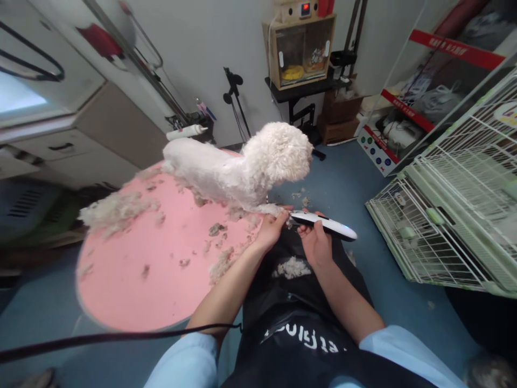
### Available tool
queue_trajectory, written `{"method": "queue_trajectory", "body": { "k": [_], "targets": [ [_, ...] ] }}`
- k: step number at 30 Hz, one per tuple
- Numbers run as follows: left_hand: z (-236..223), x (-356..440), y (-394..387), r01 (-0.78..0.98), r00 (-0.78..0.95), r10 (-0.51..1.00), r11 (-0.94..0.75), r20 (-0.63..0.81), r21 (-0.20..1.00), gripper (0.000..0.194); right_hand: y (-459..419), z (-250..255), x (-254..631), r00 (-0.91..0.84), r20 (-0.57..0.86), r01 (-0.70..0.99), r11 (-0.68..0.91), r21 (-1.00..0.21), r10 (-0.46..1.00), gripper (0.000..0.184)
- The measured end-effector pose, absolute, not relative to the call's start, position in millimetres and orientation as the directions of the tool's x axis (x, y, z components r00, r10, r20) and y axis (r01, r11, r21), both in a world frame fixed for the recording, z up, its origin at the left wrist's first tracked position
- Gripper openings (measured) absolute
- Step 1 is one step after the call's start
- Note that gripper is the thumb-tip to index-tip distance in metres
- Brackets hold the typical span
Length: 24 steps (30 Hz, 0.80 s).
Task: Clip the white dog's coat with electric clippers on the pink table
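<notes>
A white curly-headed dog (226, 167) with a closely clipped body lies on a round pink table (161, 280). Its front leg (269, 208) reaches over the table's edge toward me. My left hand (275, 227) is closed around the paw end of that leg. In my right hand (317, 240) is a white and black hair clipper (325, 224), its blade end pointing left at the paw, close to my left fingers. The paw itself is mostly hidden by my left hand. A clump of cut fur (294, 268) rests on my black apron (278, 318).
More cut fur (117, 211) lies scattered over the pink table. To the right stands a green and white wire cage (440, 215). A white bottle (186, 132) is behind the dog, beside a metal pole (137, 62). A dark cable (121, 337) crosses at lower left.
</notes>
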<state>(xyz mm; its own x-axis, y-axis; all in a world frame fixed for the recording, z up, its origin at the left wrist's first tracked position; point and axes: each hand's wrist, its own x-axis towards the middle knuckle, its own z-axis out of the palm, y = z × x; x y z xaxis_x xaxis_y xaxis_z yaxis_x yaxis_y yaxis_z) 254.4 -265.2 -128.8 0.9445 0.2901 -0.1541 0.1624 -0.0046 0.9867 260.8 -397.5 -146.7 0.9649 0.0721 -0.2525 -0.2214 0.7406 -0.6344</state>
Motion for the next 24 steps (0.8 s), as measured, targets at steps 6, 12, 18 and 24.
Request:
{"method": "queue_trajectory", "body": {
  "k": [6,12,18,24],
  "targets": [
    [-156.4,241.0,-237.1,0.034,0.988,0.139,-0.622,0.067,0.783,0.039,-401.4,-158.1,260.3,0.950,-0.301,-0.267,0.726,-0.634,0.087,0.042],
    [-162.0,166.1,-135.9,0.538,0.812,0.583,-0.757,0.011,0.370,0.037,-407.4,-177.8,252.0,0.914,-0.378,-0.372,0.681,-0.631,0.148,0.044],
    [-115.4,130.1,-69.9,0.634,0.612,0.760,-0.637,0.219,0.438,0.038,-398.1,-191.6,251.0,0.912,-0.384,-0.384,0.639,-0.666,0.147,0.045],
    [-112.8,226.7,-129.8,0.161,0.854,0.519,-0.191,-0.040,0.968,0.031,-395.0,-196.0,248.4,0.915,-0.339,-0.401,0.577,-0.711,0.219,0.049]
  ]
}}
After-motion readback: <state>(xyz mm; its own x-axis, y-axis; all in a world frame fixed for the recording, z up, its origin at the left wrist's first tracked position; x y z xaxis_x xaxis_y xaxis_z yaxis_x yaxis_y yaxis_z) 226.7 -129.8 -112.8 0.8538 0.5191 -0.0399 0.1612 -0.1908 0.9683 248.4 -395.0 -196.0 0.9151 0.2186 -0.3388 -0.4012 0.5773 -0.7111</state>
